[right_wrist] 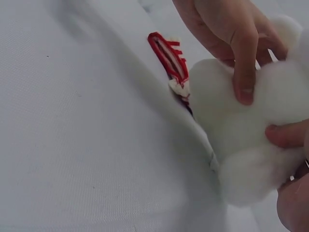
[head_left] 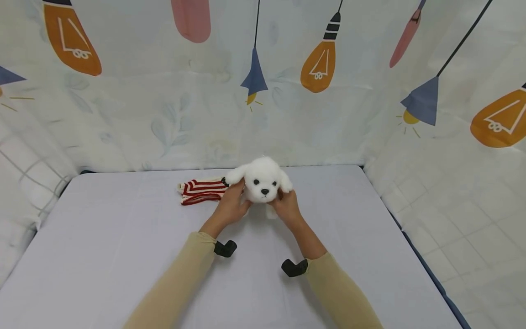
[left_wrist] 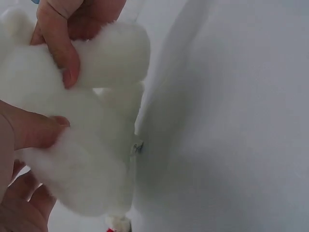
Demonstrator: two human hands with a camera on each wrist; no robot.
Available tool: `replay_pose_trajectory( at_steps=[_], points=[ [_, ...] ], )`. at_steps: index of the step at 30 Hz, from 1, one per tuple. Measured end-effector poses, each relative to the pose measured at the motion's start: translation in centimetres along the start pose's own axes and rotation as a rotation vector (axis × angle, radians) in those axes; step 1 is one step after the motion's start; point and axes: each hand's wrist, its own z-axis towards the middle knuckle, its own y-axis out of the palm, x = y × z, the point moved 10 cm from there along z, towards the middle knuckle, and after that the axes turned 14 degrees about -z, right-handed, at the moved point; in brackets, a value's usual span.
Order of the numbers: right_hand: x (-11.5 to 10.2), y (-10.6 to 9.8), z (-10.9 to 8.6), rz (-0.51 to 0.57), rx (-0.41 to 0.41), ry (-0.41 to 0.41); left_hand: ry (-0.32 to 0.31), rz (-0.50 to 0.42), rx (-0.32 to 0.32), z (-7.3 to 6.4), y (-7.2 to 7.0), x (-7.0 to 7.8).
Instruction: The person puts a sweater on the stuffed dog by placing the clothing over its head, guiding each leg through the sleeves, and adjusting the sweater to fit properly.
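Sleeves (head_left: 176,283) lead to fingers (right_wrist: 245,65) gripping an upright plush dog (head_left: 264,179) facing the head camera.

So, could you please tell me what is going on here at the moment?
A person is holding a white plush dog with both bare hands, the left hand on one side of it and the right hand on the other. The dog faces the person, at the far part of the white-covered table. A red-and-cream striped cloth lies on the table to the person's left of the dog, and neither hand grips it.
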Motion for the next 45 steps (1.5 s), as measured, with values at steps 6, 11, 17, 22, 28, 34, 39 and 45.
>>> replay_pose_trajectory(
  at_steps=[6,11,17,22,28,34,39,45],
  points=[
    [0.9,0.3,0.3,0.032,-0.029,0.098,-0.079,0.005,-0.017,0.7,0.3,-1.1],
    [1.1,0.3,0.4,0.041,-0.024,0.132,-0.128,0.032,-0.027,0.5,0.4,-1.6],
    [1.4,0.4,0.5,0.025,0.009,0.126,-0.191,0.029,-0.055,0.1,0.7,-2.3],
    [1.8,0.7,0.2,0.022,0.012,0.152,-0.223,0.028,-0.066,0.0,0.9,-3.0],
    [2.0,0.8,0.2,-0.006,-0.007,0.158,-0.177,-0.019,-0.033,0.3,0.8,-3.1],
    [1.7,0.6,0.0,0.016,-0.014,0.084,-0.143,-0.075,-0.027,0.5,0.4,-2.8],
    [1.2,0.2,-0.3,0.07,-0.003,0.02,-0.178,-0.08,-0.028,0.1,-0.2,-2.9],
    [0.8,-0.5,-0.7,0.105,0.0,0.003,-0.208,0.002,-0.047,-0.8,-1.0,-3.8]
  ],
)
